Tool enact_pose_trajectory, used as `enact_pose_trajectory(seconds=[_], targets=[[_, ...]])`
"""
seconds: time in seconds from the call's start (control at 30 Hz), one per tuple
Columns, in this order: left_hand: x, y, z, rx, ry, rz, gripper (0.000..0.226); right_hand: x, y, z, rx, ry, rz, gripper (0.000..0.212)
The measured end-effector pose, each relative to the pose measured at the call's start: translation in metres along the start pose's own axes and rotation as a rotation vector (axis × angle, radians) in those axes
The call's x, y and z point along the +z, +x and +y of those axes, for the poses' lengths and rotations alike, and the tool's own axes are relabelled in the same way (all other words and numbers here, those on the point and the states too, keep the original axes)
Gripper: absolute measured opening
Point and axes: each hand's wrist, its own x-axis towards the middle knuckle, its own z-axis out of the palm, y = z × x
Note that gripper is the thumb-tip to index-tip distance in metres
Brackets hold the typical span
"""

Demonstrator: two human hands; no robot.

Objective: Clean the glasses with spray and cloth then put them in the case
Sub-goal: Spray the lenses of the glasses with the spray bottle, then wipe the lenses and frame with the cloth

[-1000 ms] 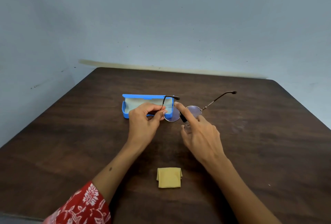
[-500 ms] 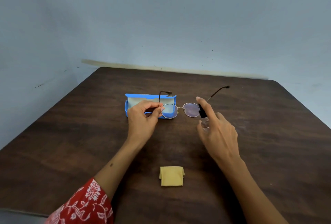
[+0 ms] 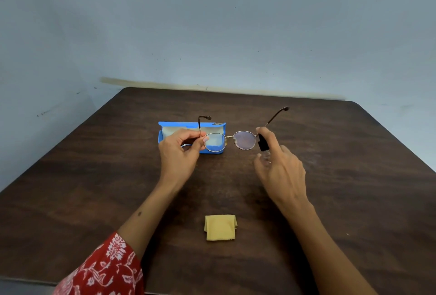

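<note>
Now, step: I'd aim the nozzle square at each lens, one short press apiece, holding the frame steady.
Right hand [image 3: 280, 167]: curled round the small clear spray bottle with a black cap [image 3: 262, 143], forefinger on top, nozzle just beside the right lens.
Left hand [image 3: 179, 150]: pinching the round gold-rimmed glasses [image 3: 230, 140] at the left hinge, above the desk [image 3: 94, 188].
Case: open blue plastic case [image 3: 165, 127] behind the glasses.
Cloth: folded yellow cloth [image 3: 220, 227], untouched, nearer me.
</note>
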Motion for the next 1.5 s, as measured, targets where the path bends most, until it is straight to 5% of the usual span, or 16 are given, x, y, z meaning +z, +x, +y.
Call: enact_pose_trajectory(seconds=[0.23, 0.53, 0.9, 1.07, 1.17, 1.23, 1.3, 1.4, 1.5], targets=[[-0.003, 0.003, -0.005, -0.006, 0.044, 0.031, 0.017, -0.003, -0.002, 0.007, 0.044, 0.319, 0.316, 0.078], [-0.003, 0.003, -0.008, -0.011, 0.081, 0.031, 0.019, 0.013, 0.034, 0.029, 0.149, 0.347, 0.271, 0.047], [-0.001, 0.001, -0.006, -0.044, 0.042, 0.025, 0.016, 0.023, 0.042, 0.047, 0.326, 0.315, 0.224, 0.053], [-0.001, 0.0, -0.007, -0.052, 0.043, 0.02, 0.016, 0.005, 0.033, 0.038, 0.446, 0.321, 0.175, 0.082], [-0.001, 0.001, -0.007, -0.071, 0.026, 0.013, 0.016, -0.012, 0.007, 0.013, 0.522, 0.324, 0.288, 0.061], [0.0, 0.0, -0.006, -0.067, 0.019, 0.008, 0.014, -0.019, -0.013, -0.005, 0.461, 0.434, 0.147, 0.035], [0.0, -0.001, -0.005, -0.061, 0.012, 0.016, 0.012, -0.021, -0.029, -0.022, 0.362, 0.484, -0.209, 0.024], [0.002, -0.002, -0.005, -0.051, 0.011, 0.023, 0.01, -0.021, -0.04, -0.041, 0.263, 0.385, -0.733, 0.036], [0.001, -0.002, -0.006, -0.055, 0.02, 0.013, 0.01, -0.018, -0.041, -0.053, 0.221, 0.274, -0.869, 0.047]])
